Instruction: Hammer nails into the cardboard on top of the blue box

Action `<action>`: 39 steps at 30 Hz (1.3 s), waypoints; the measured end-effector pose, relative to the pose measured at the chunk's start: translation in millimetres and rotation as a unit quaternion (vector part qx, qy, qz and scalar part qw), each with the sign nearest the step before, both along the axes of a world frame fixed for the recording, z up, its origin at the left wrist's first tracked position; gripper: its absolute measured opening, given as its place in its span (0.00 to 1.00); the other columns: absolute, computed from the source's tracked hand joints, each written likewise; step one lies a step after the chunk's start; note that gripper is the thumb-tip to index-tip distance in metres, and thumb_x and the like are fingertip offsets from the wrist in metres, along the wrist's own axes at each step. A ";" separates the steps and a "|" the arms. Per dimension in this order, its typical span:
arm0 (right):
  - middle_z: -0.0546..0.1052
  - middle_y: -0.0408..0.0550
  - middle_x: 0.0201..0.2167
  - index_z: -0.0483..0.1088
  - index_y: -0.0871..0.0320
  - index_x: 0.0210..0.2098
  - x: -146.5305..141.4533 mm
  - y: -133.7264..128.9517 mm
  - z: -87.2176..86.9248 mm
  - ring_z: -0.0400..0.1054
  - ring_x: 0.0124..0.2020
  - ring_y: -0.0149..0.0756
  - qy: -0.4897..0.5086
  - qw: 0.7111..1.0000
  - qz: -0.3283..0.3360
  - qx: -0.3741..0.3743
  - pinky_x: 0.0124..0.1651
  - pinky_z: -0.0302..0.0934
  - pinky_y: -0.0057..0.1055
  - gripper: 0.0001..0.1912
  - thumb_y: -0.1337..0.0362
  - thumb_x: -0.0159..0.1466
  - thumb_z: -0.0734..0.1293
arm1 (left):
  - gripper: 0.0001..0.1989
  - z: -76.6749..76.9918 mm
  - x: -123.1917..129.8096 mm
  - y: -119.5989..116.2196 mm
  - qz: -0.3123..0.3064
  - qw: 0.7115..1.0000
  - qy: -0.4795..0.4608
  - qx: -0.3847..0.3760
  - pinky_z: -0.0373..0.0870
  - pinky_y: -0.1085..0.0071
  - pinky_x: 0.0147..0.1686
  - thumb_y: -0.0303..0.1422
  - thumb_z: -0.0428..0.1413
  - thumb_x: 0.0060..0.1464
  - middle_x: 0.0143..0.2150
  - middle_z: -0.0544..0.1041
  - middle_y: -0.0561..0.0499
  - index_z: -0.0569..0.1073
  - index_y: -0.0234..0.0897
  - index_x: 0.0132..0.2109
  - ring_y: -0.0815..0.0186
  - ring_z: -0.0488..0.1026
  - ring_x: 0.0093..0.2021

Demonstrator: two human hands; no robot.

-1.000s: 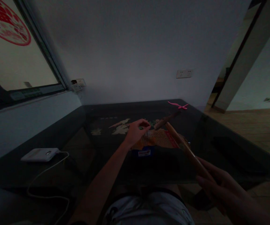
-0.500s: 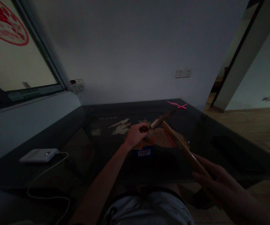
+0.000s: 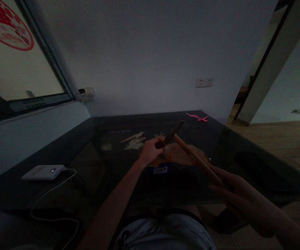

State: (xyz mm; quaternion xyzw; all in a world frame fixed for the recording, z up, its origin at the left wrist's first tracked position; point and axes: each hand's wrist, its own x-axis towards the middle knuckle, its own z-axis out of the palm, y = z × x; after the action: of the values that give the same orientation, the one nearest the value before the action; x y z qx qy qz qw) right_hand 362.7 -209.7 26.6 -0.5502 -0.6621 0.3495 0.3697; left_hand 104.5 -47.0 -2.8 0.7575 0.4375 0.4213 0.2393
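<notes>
My right hand (image 3: 240, 191) is wrapped round the wooden handle of a hammer (image 3: 198, 159). The hammer's dark head (image 3: 174, 132) is right by the fingertips of my left hand (image 3: 152, 151). Those left fingers are pinched together over the left end of a flat, brown, dotted piece (image 3: 179, 153); whatever they hold is too small and dark to make out. Beneath this piece, near its left end, shows a blue object with a white label (image 3: 160, 170). The handle crosses in front of the dotted piece and hides part of it.
A dark, glossy table (image 3: 129, 187) with a bird picture stands against the wall. On it are a white power bank (image 3: 44, 173) with a white cable at left, a pink ribbon-like item (image 3: 198, 117) at the back right, and a dark flat object (image 3: 263, 170) at right.
The hammer has swung down and left, so its head now sits closer to my left fingertips. My right hand has shifted slightly left; my left hand stays in place.
</notes>
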 end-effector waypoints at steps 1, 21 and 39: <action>0.76 0.49 0.50 0.66 0.52 0.59 0.0 0.2 1.3 0.70 0.50 0.48 -0.006 1.000 0.005 0.004 0.49 0.67 0.36 0.30 0.53 0.59 0.68 | 0.03 -0.7 -0.3 0.6 0.002 1.000 0.000 0.000 0.71 0.67 0.38 0.28 0.59 0.48 0.33 0.79 0.49 0.75 0.34 0.34 0.64 0.75 0.34; 0.78 0.48 0.46 0.64 0.52 0.60 0.7 6.9 21.1 0.72 0.43 0.47 -0.062 0.996 0.059 -0.014 0.47 0.68 0.39 0.29 0.52 0.61 0.65 | 0.05 -2.5 0.8 1.6 -0.005 1.000 -0.009 -0.022 0.72 0.70 0.38 0.28 0.59 0.48 0.34 0.79 0.50 0.75 0.35 0.35 0.65 0.76 0.35; 0.79 0.50 0.37 0.68 0.57 0.57 2.3 11.9 30.8 0.73 0.33 0.44 -0.104 0.994 0.046 -0.003 0.35 0.70 0.35 0.30 0.50 0.59 0.65 | 0.03 -0.3 1.4 0.5 -0.005 1.000 -0.001 -0.026 0.71 0.70 0.38 0.28 0.59 0.48 0.33 0.79 0.49 0.75 0.34 0.33 0.65 0.76 0.34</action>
State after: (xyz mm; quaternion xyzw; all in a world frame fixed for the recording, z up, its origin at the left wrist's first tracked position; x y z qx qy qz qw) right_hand 365.0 -197.7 57.4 -0.5536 -0.7204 0.3091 0.2811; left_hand 105.9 -46.5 -3.1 0.7526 0.4445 0.4096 0.2612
